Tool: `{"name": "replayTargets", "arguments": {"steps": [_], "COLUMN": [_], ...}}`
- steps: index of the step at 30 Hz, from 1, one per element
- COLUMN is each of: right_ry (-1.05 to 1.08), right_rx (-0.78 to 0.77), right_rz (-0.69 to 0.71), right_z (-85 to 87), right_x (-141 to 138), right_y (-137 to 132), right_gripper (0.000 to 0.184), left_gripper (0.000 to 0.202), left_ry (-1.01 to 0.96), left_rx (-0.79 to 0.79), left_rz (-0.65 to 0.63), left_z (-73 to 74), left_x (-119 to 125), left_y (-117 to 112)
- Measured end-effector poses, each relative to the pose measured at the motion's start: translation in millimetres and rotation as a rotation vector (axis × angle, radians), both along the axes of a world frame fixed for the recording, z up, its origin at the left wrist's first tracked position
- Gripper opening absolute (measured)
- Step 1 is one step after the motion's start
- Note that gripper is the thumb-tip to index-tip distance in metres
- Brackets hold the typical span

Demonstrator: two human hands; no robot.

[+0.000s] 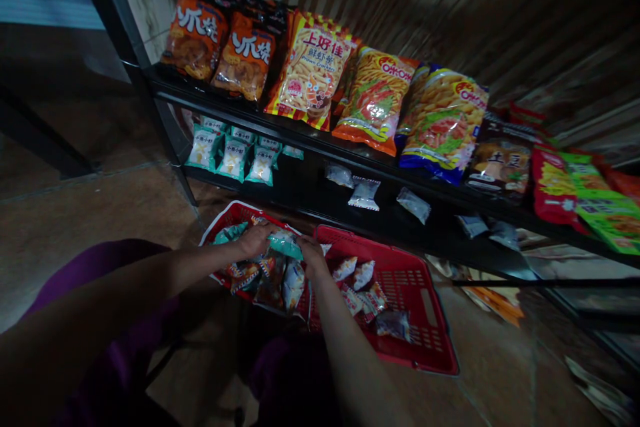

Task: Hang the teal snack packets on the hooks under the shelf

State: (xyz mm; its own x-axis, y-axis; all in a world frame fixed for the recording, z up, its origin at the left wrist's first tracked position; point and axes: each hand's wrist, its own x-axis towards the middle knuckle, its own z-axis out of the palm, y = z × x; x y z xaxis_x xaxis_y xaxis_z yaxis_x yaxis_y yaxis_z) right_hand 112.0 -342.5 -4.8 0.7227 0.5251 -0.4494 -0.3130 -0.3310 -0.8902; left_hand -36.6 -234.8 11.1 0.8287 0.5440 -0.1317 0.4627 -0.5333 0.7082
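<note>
Over the left red basket (227, 215), a small teal snack packet (286, 245) is held between my two hands. My left hand (256, 241) grips its left end, and the fingers of my right hand (311, 256) close on its right end. Beneath them the basket holds a mix of small packets, among them a white one (294, 285) and another teal packet (231, 233). Beside it stands a second red basket (431, 307) with several small white packets (364, 274) and a greyish packet (394, 325) inside.
A black shelf unit (295, 137) stands just beyond the baskets. Large snack bags (313, 73) line its upper board. On the lower board are teal packets (233, 155) in rows and several loose white packets (365, 193). Orange packaging (493, 300) lies on the floor at right.
</note>
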Motion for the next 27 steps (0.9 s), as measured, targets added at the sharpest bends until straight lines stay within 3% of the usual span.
{"name": "replayTargets", "arguments": {"steps": [4,7,14,18,22,27], "right_ry": [0.089,0.126,0.148,0.124,0.127,0.129], "right_rx": [0.006,0.069,0.224,0.216,0.283,0.329], "right_rz": [-0.098,-0.130,-0.143,-0.044,0.068,0.194], "right_z": [11.6,22.0,42.8,54.8,63.6,64.5], "right_x": [0.9,-1.1,-5.5,-4.0,-5.7,-15.5], "right_y": [-1.1,-1.1,4.6,8.7,14.9,25.5], "right_gripper": [0.037,0.035,0.029,0.033,0.032,0.035], "left_gripper": [0.029,0.025,0.016,0.018,0.019,0.019], "left_ry": [-0.030,-0.104,-0.197,-0.166,-0.187,-0.212], "left_rx": [0.043,0.071,-0.018,-0.020,-0.025,-0.363], "left_rz": [0.106,0.080,0.042,0.106,0.250,0.370], "left_z": [23.5,39.2,56.1,63.3,68.3,69.3], "left_x": [-0.8,-5.9,-22.9,-25.2,-26.2,-25.0], "left_y": [-8.0,-16.9,-28.8,-12.8,16.2,32.5]}}
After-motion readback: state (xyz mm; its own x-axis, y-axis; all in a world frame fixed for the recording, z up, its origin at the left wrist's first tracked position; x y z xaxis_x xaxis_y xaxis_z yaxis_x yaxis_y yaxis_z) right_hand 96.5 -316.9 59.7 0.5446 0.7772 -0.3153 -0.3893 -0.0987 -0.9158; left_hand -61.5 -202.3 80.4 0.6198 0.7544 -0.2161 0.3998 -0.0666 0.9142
